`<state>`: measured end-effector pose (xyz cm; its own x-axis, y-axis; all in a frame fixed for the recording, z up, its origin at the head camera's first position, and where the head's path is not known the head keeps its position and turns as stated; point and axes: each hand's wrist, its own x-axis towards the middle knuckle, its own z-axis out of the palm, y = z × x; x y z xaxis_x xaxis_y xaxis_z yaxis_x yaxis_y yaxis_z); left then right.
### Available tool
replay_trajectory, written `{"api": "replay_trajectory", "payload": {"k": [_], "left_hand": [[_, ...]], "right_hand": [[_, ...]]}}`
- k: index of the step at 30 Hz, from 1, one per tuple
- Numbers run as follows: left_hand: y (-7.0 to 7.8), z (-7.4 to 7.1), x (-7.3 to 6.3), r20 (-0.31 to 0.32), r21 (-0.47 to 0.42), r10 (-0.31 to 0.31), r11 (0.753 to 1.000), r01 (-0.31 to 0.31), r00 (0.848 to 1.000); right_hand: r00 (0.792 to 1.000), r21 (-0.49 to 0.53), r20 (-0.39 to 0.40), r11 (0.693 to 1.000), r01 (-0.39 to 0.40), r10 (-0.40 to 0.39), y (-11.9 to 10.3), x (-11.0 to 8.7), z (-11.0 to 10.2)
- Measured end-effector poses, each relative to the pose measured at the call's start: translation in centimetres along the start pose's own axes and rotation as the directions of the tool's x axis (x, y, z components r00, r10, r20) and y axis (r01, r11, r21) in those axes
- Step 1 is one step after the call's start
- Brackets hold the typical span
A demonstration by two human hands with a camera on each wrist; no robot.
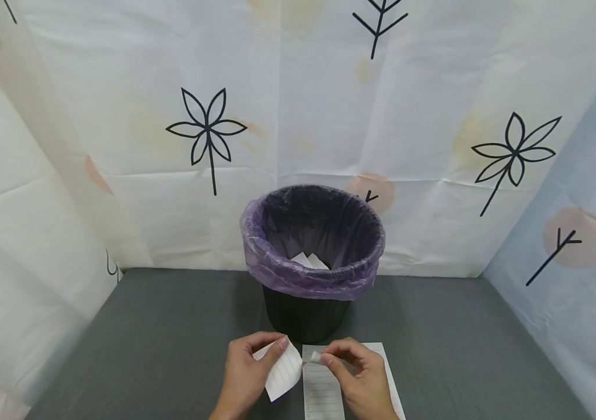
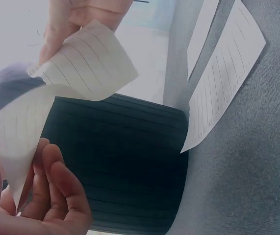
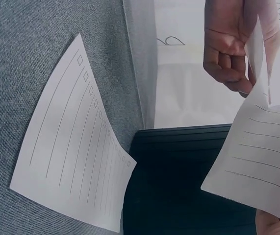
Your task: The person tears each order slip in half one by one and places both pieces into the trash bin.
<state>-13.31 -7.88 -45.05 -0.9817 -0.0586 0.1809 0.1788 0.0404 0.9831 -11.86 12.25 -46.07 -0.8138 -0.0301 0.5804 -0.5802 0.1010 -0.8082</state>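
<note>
White lined paper sheet (image 1: 284,373): seemingly mid-tear, pinched by bent fingers of left hand (image 1: 243,367) and right hand (image 1: 363,376). At its twelve o'clock, black round bin (image 1: 303,318), purple plastic liner (image 1: 308,280); white paper pieces (image 1: 310,261) already inside. Four o'clock: two loose lined white sheets (image 1: 321,391), apparently remaining.

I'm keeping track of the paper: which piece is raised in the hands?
The bent lined sheet, held by the left hand and right hand; two other sheets lie on the table, and white pieces sit in the purple-lined bin.
</note>
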Motion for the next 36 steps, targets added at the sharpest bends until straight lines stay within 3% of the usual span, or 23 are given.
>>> {"api": "replay_trajectory", "payload": {"k": [19, 28, 36], "left_hand": [[0.07, -0.56, 0.44, -0.026, -0.011, -0.032, 0.999, 0.031, 0.999], [0.09, -0.77, 0.59, -0.046, -0.006, -0.039, 0.999, 0.038, 0.998], [0.10, -0.93, 0.55, -0.063, -0.036, -0.015, 0.999, 0.013, 0.998]], "right_hand": [[1.000, 0.035, 0.019, 0.999, 0.023, -0.024, -0.11, 0.26, -0.32], [0.996, 0.022, 0.031, 0.996, -0.081, 0.081, -0.42, 0.41, -0.87], [0.997, 0.100, 0.005, 0.992, 0.082, -0.083, 0.10, 0.66, -0.97]]}}
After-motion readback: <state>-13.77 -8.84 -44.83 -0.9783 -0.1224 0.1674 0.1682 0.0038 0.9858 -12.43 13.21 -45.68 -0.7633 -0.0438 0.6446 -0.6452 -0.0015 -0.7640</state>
